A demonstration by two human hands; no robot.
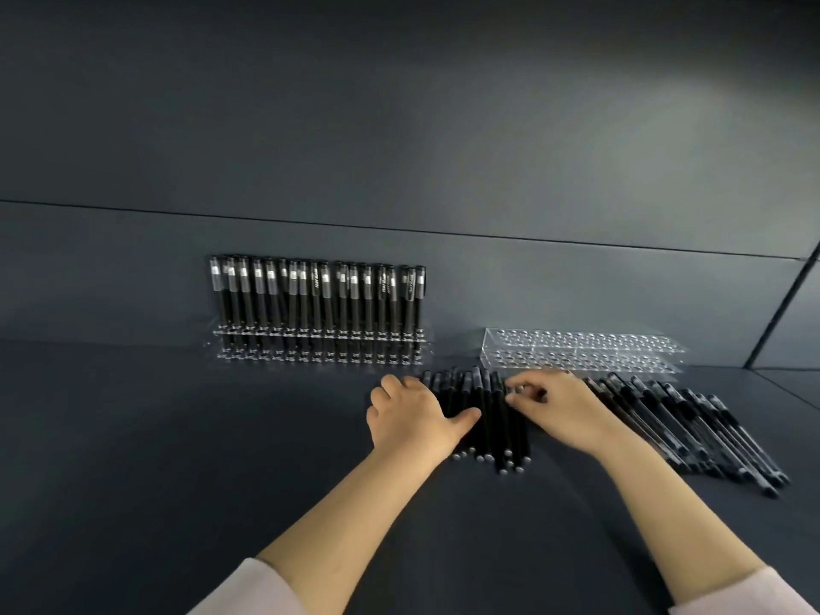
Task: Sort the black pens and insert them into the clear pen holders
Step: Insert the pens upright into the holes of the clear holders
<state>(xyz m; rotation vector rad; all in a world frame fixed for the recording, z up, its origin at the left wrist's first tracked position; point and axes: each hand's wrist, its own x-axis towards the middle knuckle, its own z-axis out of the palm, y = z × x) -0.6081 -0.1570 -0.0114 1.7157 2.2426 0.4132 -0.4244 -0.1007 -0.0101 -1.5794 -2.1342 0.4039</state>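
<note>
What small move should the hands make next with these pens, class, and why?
Probably lift the pen the right hand pinches out of the bundle of pens and carry it to the empty holder behind; the left holder looks full, and the left hand rests on the bundle.

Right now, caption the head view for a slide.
Left hand and right hand grip black pens; filled holder left, empty holder right.

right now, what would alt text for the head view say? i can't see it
A left hand and right hand rest on a bundle of black pens lying on a dark table. Behind stand a clear holder full of upright pens on the left and an empty clear holder on the right, with loose pens at far right.
</note>
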